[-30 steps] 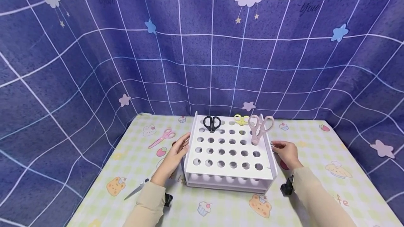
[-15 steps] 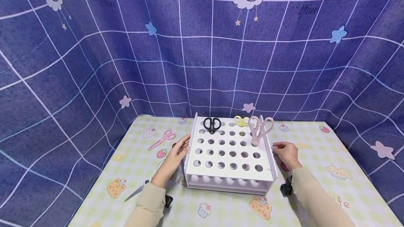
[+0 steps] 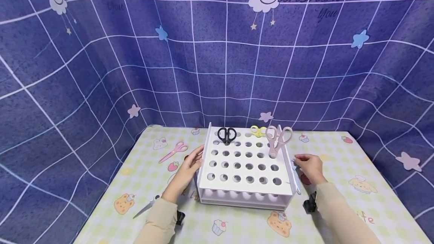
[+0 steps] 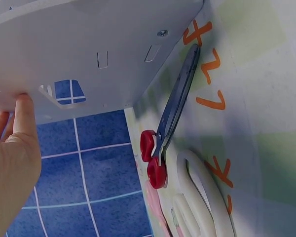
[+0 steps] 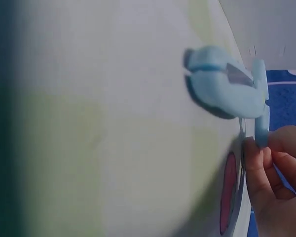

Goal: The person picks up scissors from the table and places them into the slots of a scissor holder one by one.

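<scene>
Rack: the white, smooth-panelled rack [image 3: 243, 185] stands on the surface [image 3: 249, 227], its flat top pierced by rows of round holes; from the left wrist I see a screw head, slim rectangular joints and an angular cut-out in its side wall.
Left hand: the left hand [image 3: 186, 169] touches the rack's left wall, its grip wide, fingers extended and relaxed.
Right hand: the right hand [image 3: 310, 166] has a narrow grip, pinching the pale blue scissors with rounded, matte handles [image 5: 224, 96] between thumb and fingertips.
Pale blue pair: just beside the rack's right wall, blades toward the near edge.
In the holes: black-handled scissors with oval loops [image 3: 222, 137], small yellow-handled scissors [image 3: 254, 130] and large dusty-pink scissors [image 3: 274, 147].
Lying at the left: slender pink scissors [image 3: 167, 155], grey-bladed scissors [image 3: 143, 209], dark metal scissors with glossy red loops [image 4: 177, 106] and a smooth white looped handle [image 4: 190, 180].
Cloths: a green-and-white checked print under everything; behind, a rippling blue curtain [image 3: 176, 89] with pale grid lines.
Since half a second ago: the pale blue pair, then a mere sliver at the wall, now shows its length; the right hand sits slightly farther from the rack, while left hand and rack keep their places.
</scene>
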`<action>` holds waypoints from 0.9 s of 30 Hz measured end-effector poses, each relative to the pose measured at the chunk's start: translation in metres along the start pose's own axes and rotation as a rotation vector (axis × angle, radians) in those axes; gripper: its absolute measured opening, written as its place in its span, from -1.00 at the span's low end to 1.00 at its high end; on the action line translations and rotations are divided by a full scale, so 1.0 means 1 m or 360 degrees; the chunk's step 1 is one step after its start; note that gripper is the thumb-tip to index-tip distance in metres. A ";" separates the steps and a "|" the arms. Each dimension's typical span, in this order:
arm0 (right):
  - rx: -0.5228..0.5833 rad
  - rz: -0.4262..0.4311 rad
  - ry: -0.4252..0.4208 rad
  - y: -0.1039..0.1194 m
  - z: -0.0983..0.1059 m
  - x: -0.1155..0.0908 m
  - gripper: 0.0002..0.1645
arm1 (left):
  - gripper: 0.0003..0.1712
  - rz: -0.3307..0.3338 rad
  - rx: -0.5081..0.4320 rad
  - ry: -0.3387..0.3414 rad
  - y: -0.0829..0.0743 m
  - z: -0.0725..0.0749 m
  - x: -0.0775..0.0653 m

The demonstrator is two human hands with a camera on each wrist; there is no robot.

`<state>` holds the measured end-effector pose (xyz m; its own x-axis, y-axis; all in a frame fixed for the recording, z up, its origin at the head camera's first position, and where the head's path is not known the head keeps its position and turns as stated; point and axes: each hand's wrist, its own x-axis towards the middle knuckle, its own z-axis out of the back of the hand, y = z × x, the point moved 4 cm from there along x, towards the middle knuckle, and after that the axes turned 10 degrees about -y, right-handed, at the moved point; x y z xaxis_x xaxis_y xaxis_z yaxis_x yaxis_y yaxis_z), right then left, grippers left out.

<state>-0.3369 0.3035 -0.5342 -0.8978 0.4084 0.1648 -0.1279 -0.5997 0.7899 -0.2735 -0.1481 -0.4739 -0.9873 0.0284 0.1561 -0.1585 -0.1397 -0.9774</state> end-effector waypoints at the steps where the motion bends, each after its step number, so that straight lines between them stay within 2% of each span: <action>1: 0.0008 -0.0012 0.0006 -0.001 0.001 0.000 -0.68 | -0.41 -0.0002 -0.0004 0.0005 0.000 0.000 0.000; 7: 0.0099 -0.0069 0.0030 0.002 0.008 0.000 -0.67 | -0.41 -0.0008 -0.0028 0.0022 0.001 0.001 0.000; 21: 0.0190 0.0051 -0.0113 0.022 0.034 0.001 -0.69 | -0.39 -0.0025 -0.0009 0.0020 -0.001 0.000 0.000; 27: 0.0318 -0.0015 -0.0115 0.022 0.038 0.002 -0.69 | -0.39 -0.0008 -0.0029 0.0033 -0.002 0.000 -0.001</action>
<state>-0.3256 0.3171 -0.4936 -0.8636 0.4658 0.1930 -0.0436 -0.4504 0.8918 -0.2721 -0.1475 -0.4724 -0.9862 0.0496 0.1581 -0.1631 -0.1216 -0.9791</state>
